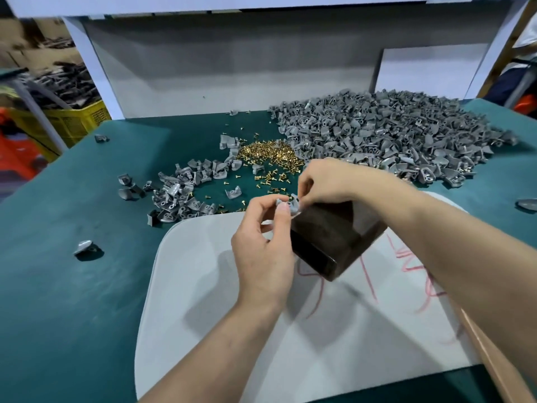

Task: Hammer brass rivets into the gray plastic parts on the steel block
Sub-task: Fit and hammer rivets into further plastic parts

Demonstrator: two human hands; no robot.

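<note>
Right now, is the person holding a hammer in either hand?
No, the left hand and the right hand both pinch a small gray plastic part by the steel block.

Steel block [328,237]: dark, glossy, rectangular, standing near centre. Single gray plastic part [287,203]: held at block's far top corner. Loose gray plastic parts [392,135]: large heap far right, smaller scatter far left. Brass rivets [270,155]: shiny pile between both groups, strays spilling nearer.
</note>
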